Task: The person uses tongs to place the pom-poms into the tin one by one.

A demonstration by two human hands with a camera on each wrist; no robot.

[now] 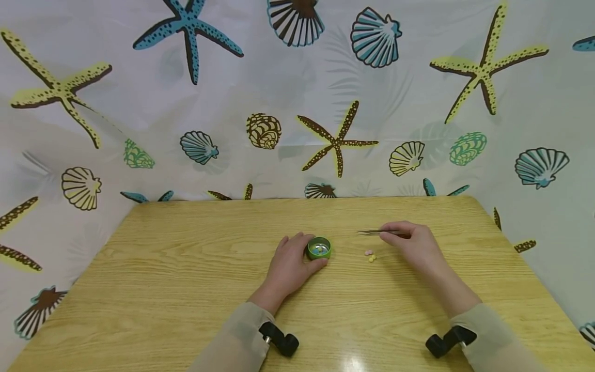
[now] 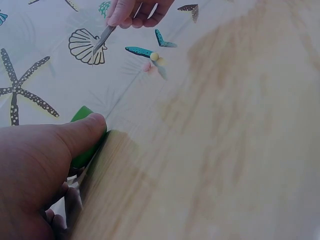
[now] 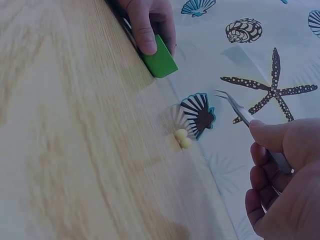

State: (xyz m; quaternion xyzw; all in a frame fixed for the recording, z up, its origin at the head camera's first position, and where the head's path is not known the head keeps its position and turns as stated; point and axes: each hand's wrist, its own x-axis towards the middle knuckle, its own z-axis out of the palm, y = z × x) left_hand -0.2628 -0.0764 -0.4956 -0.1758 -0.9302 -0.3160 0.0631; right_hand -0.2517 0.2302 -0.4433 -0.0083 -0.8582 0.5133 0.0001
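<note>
"Green tin there: how to steady it?"
"Left hand's fingers curl round it on the tabletop; grip firmly, and pinch the tweezers lightly with the right hand."
"Counts?"
"One tin, one tweezers, at least two yellow beads; pink ones unclear."

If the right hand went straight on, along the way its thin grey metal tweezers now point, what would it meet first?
Probably the round green container in the left hand: the tweezers point left, toward its far edge. Depth is unclear, so they might miss it and meet that hand instead.
</note>
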